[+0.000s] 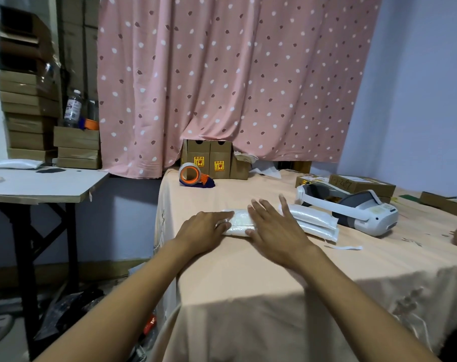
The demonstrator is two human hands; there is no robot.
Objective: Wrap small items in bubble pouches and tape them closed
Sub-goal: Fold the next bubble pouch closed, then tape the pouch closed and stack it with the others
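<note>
One wrapped bubble pouch (239, 222) lies on the peach tablecloth (248, 278) near the table's left edge, about midway between its front and back. Both hands rest on it, palms down. The left hand (202, 232) covers the pouch's left end with fingers together and bent over the bundle, pressing rather than gripping. The right hand (275, 228) lies flat across the pouch's right end, fingers spread wide and straight, pointing toward the back of the table. Both forearms reach in from the front edge, bare to the elbow.

Just right of the right hand is a stack of flat bubble pouches (313, 222), two or perhaps three; the exact count cannot be told. One white headset (353, 211) sits touching or just behind that stack. One thin white paper strip (346, 247) lies in front of the stack.

One orange tape dispenser (193, 175) stands near the back left corner. Behind it, at the back edge under the pink curtain (235, 74), stand two upright cardboard boxes (209, 159) with yellow labels. More brown cartons (363, 183) lie toward the right edge
</note>
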